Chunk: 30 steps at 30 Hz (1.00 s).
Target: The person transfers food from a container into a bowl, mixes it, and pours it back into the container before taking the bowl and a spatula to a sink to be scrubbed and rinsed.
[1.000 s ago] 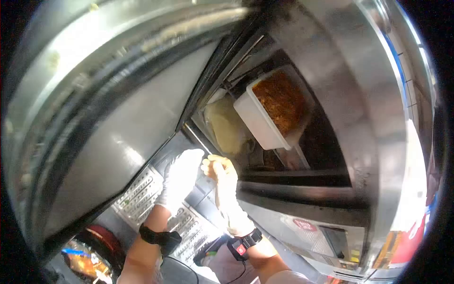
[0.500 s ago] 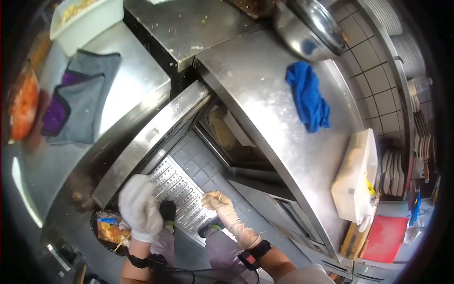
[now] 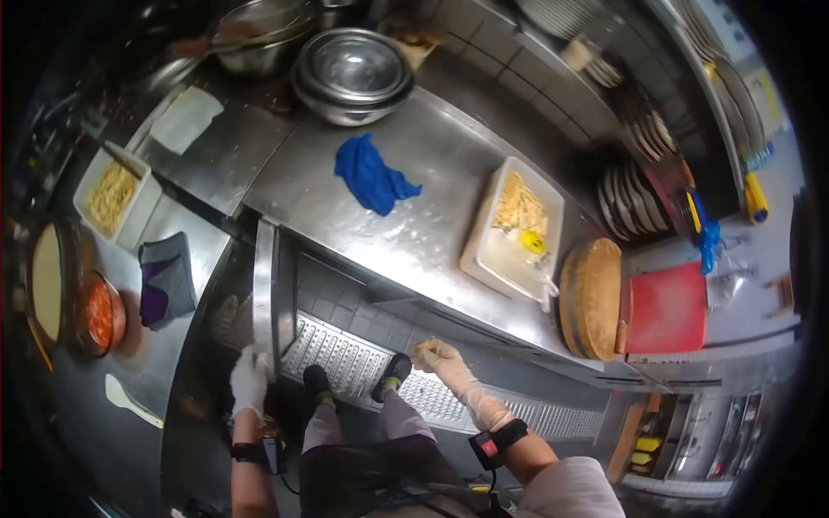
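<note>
The left hand (image 3: 249, 380), gloved, rests against the near end of the steel door (image 3: 264, 293), which lies below and left of the blue cloth (image 3: 373, 180). The glove is small and washed out there, so I cannot tell whether its fingers wrap the edge or only press flat on it. The right hand (image 3: 436, 354), also gloved, hangs free well below the blue cloth, in front of the counter (image 3: 432, 229). Its fingers are loosely curled and hold nothing.

Half a second ago the door stood swung wide and the cabinet shelf showed behind it. Now the door appears edge-on as a narrow strip and the inside of the cabinet is out of sight. A second ago both hands were up at the cabinet opening. Since then the left hand has gone to the door and the right has come away.

The view has risen, so the blue cloth now lies mid-counter. A white tray (image 3: 473, 259) of pale food sits to its right, and stacked steel bowls (image 3: 352, 73) stand just above it.
</note>
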{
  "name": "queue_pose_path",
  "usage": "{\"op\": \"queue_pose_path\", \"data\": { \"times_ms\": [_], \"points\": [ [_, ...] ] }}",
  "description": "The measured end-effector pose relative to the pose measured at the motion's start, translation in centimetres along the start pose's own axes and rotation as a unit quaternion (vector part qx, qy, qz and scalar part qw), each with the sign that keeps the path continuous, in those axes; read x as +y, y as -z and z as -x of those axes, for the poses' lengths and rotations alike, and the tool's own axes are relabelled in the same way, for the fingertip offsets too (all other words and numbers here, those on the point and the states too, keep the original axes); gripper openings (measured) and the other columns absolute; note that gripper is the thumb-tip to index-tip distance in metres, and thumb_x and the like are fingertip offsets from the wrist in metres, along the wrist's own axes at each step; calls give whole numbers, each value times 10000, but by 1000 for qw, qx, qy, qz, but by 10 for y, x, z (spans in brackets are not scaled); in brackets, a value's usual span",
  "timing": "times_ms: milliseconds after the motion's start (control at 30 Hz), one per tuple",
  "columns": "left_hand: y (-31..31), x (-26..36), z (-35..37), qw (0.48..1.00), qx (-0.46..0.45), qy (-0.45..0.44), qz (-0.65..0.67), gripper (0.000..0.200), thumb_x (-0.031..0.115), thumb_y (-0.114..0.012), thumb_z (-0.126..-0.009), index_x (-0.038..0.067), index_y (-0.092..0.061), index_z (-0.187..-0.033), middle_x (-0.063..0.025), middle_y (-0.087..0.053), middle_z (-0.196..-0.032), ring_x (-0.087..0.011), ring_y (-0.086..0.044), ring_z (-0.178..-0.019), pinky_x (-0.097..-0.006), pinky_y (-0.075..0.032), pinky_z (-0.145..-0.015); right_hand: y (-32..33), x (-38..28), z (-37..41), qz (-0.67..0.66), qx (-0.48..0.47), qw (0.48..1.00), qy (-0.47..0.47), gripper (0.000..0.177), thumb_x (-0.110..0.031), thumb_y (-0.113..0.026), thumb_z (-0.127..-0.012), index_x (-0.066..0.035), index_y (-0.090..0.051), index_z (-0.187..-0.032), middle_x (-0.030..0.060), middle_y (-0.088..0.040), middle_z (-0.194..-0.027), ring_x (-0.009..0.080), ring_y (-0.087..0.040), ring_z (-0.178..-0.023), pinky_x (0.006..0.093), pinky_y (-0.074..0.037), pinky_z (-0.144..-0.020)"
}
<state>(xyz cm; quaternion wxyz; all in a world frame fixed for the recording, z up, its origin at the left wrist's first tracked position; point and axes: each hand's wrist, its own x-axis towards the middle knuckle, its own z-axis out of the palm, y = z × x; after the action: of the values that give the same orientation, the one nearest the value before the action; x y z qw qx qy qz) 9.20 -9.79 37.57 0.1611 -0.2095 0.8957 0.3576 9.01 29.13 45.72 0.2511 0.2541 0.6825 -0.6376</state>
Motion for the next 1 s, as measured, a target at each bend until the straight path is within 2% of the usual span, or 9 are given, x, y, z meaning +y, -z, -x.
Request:
{"op": "queue_pose_path", "data": {
  "times_ms": [167,367,433,600,667,733,900,933,1000],
  "points": [
    [-76,23,1,989,-76,-56,-113,384,309,-520,-904,52,-570,-1185,-248,-627,-1052,-409,-587,-983,-455,-465,-807,61,-4,59,-19,67,997,12,224,-261,-530,-960,-61,-609,-1020,30,-651,-876,120,-634,-815,248,-488,-729],
    [-137,107,-23,911,-257,74,314,375,364,-531,-927,0,-573,-1009,-137,-607,-806,-200,-614,-719,-333,-507,-633,128,31,113,-85,143,986,-10,209,-258,-541,-954,-72,-614,-1017,33,-660,-904,136,-643,-820,263,-502,-720],
    [-172,97,-54,943,-224,-184,162,366,381,-524,-932,16,-553,-922,-129,-584,-767,-196,-616,-680,-331,-510,-550,150,42,120,-105,167,980,-32,204,-254,-542,-954,-72,-620,-1004,38,-666,-933,143,-645,-824,277,-512,-715],
    [-158,176,-36,981,-166,44,91,421,422,-525,-919,14,-575,-1010,-152,-606,-793,-249,-646,-763,-363,-545,-625,174,-11,84,-166,180,969,10,498,-445,-562,-905,-71,-495,-1226,120,-654,-993,182,-655,-770,291,-521,-691],
    [-159,133,-51,853,-116,-371,-349,500,441,-519,-914,-10,-558,-1126,-199,-630,-870,-280,-651,-834,-379,-526,-732,194,-41,46,-157,195,967,44,574,-480,-545,-898,-70,-458,-1291,137,-648,-1002,206,-657,-745,306,-527,-657],
    [-192,85,-79,984,-167,8,55,533,467,-499,-913,-19,-585,-1114,-225,-647,-942,-314,-649,-870,-379,-486,-802,209,-70,6,-136,186,972,50,581,-482,-536,-899,-68,-460,-1301,141,-647,-1002,220,-658,-739,318,-532,-644],
    [-105,108,-5,987,-119,105,19,544,494,-504,-900,-23,-639,-1004,-232,-656,-949,-344,-632,-925,-397,-470,-805,228,-63,-57,12,161,987,-7,507,-394,-560,-904,-51,-490,-1271,174,-641,-1031,293,-666,-845,374,-576,-649],
    [-96,97,0,978,-138,155,3,544,495,-516,-893,-24,-644,-994,-225,-661,-927,-344,-630,-926,-389,-468,-812,236,-34,-62,127,139,969,158,454,-289,-567,-915,-27,-490,-1278,164,-622,-1089,292,-645,-933,388,-590,-649],
    [-89,47,-2,988,-88,122,-30,495,453,-533,-895,-16,-620,-1031,-203,-667,-843,-323,-645,-861,-396,-467,-774,243,-8,-52,63,145,985,66,414,-226,-573,-917,-10,-508,-1264,136,-604,-1109,261,-627,-964,393,-594,-658]
  ]
}}
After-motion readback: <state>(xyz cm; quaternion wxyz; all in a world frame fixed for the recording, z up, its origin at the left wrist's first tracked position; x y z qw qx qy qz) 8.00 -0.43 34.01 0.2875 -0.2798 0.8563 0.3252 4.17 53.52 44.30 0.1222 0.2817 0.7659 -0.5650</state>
